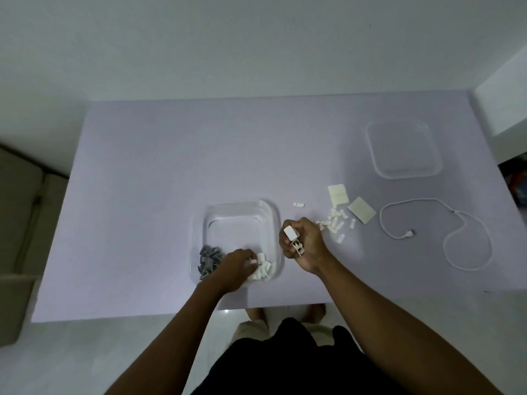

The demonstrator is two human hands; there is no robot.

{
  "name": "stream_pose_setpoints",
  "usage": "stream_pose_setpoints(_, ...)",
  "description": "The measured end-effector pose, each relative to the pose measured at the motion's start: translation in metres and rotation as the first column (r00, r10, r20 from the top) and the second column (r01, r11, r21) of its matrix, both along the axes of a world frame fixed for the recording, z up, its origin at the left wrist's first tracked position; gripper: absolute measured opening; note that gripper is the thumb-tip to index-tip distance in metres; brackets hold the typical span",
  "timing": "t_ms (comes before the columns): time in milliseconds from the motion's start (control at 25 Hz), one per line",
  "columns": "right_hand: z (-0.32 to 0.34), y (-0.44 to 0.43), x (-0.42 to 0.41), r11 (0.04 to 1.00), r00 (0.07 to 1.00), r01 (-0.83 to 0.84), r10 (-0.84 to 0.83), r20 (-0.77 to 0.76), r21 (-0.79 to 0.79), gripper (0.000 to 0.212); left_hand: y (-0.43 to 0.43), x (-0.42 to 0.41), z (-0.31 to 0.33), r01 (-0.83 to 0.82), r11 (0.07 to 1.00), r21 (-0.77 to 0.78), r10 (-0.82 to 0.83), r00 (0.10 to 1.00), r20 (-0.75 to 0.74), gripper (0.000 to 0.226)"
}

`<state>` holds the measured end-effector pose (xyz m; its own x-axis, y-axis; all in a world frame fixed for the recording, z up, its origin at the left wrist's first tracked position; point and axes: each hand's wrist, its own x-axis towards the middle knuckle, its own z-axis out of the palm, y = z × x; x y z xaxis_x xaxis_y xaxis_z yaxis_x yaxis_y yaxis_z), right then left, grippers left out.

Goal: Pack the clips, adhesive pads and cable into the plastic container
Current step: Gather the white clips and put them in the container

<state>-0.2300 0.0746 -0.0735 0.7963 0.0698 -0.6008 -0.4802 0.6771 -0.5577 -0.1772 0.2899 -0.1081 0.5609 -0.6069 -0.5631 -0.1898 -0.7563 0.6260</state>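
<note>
Two bare hands work over a clear, round-cornered plastic container [239,206] near the front edge of a lilac table [142,166]. Small grey plastic clips [209,259] sit in its near-left corner and small white plastic clips [263,267] in its near-right. The left hand [235,265] reaches inside, fingers curled down onto the white pile and apparently pinching one piece. The right hand [303,246], just beside the container's right wall, is closed around a bunch of white clips [293,240], some poking out past the thumb.

More loose clips [335,223] lie scattered just right of that hand. Beyond them are two pale square adhesive pads [338,193], then a thin white cable [439,238] in open loops, with a clear lid [403,149] farther back.

The clips look light, rigid and slick, so small pinches or a scoop should suit them. The pads look flat and thin and probably need lifting by a corner. The cable appears limp and likely needs coiling, held near its plug end, before it fits.
</note>
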Motion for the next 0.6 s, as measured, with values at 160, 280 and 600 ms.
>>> stream_pose_setpoints(160,0.0,0.013,0.006,0.986,0.995,-0.065,0.052,-0.087,-0.151,0.018,0.008,0.004,0.0,0.062,0.997,-0.047,-0.062,0.998,0.012,0.028)
stream_pose_setpoints(280,0.002,0.022,0.012,0.908,0.974,-0.183,0.114,-0.198,-0.377,0.017,0.016,0.013,0.003,0.012,0.995,-0.1,-0.013,1.0,-0.017,0.03)
stream_pose_setpoints(600,0.004,0.05,0.041,0.202,0.806,-0.507,0.457,-0.377,-0.838,0.028,0.04,0.033,0.019,-0.334,0.913,-0.233,0.348,0.937,0.023,0.024)
